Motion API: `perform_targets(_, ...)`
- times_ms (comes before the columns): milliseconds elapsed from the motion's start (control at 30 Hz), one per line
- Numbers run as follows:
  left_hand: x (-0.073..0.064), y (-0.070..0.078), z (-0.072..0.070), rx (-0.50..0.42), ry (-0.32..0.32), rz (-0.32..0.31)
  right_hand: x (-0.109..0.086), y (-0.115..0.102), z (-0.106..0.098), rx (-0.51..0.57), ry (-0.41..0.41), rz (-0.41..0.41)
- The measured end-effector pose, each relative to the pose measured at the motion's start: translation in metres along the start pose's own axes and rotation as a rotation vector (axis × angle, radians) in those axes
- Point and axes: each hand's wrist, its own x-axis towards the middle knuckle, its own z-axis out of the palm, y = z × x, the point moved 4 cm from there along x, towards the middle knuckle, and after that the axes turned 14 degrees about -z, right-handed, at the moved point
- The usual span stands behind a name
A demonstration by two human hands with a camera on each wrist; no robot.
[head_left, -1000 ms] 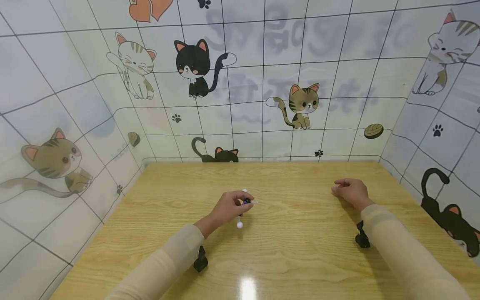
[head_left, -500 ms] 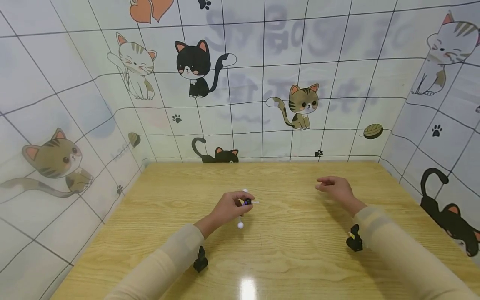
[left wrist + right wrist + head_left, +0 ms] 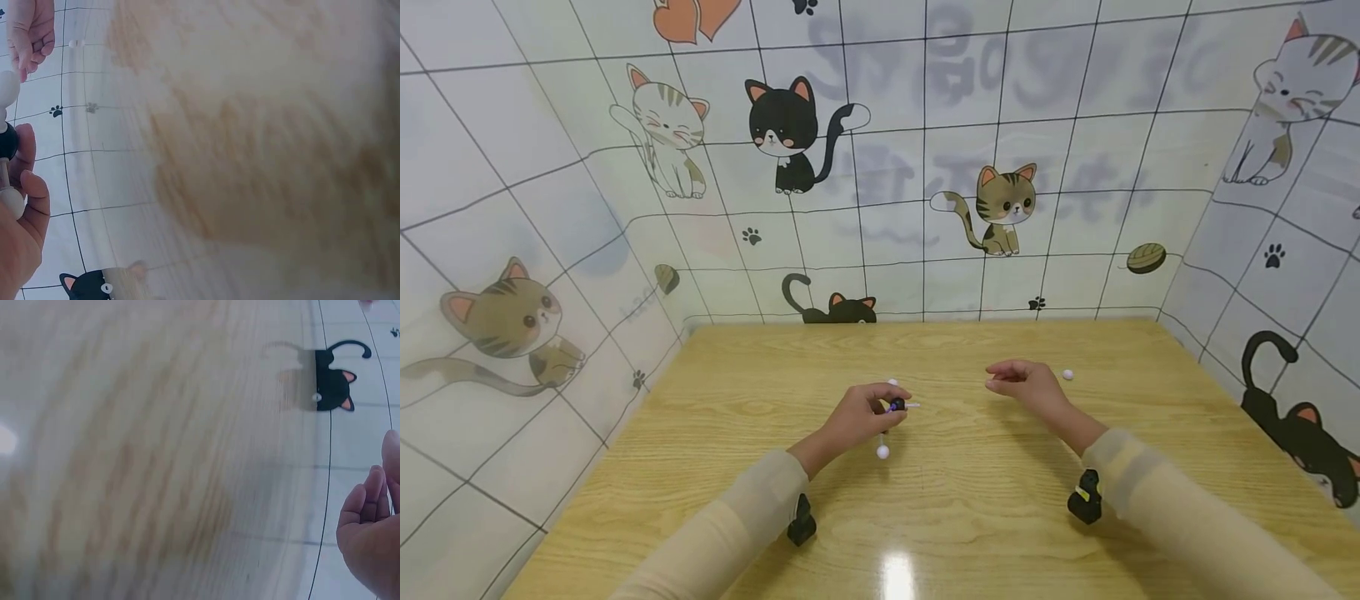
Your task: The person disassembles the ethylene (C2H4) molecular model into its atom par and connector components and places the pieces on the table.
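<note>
My left hand [image 3: 859,415] pinches a ball-and-stick model between thumb and fingertips above the table. A black ball [image 3: 897,405] forms its middle, with a white stick [image 3: 913,406] pointing right. One white ball [image 3: 883,452] hangs below the hand and another [image 3: 892,383] shows behind the fingers. In the left wrist view, white balls [image 3: 9,89] sit at both ends of the visible part. My right hand [image 3: 1033,390] hovers to the right, thumb and fingertips near each other; whether something small lies between them is hidden. Behind it, a loose white ball [image 3: 1067,374] lies on the table.
A wooden table [image 3: 970,517] spreads beneath both hands. Around its back and sides hangs a tiled cloth [image 3: 895,167] printed with cats. Black wrist cameras [image 3: 802,522] sit under both sleeves.
My right hand has moved left toward the left hand, and the loose white ball now shows behind it. The left hand and its model have hardly moved.
</note>
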Motion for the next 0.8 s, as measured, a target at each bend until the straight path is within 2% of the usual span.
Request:
perform_targets(100, 0.008, -0.014, 0.002, 0.009, 0.022, 0.002, -0.003, -0.007, 0.011, 0.037, -0.009, -0.010)
perform_targets(167, 0.009, -0.017, 0.002, 0.002, 0.032, 0.001, -0.004, -0.011, 0.019, 0.058, -0.022, -0.020)
perform_targets(500, 0.008, -0.020, 0.002, -0.053, 0.035, 0.004, -0.012, -0.037, 0.052, 0.105, -0.060, -0.042)
perform_targets(800, 0.007, -0.020, 0.005, -0.087, 0.010, -0.020, -0.017, -0.046, 0.072, 0.170, -0.072, -0.087)
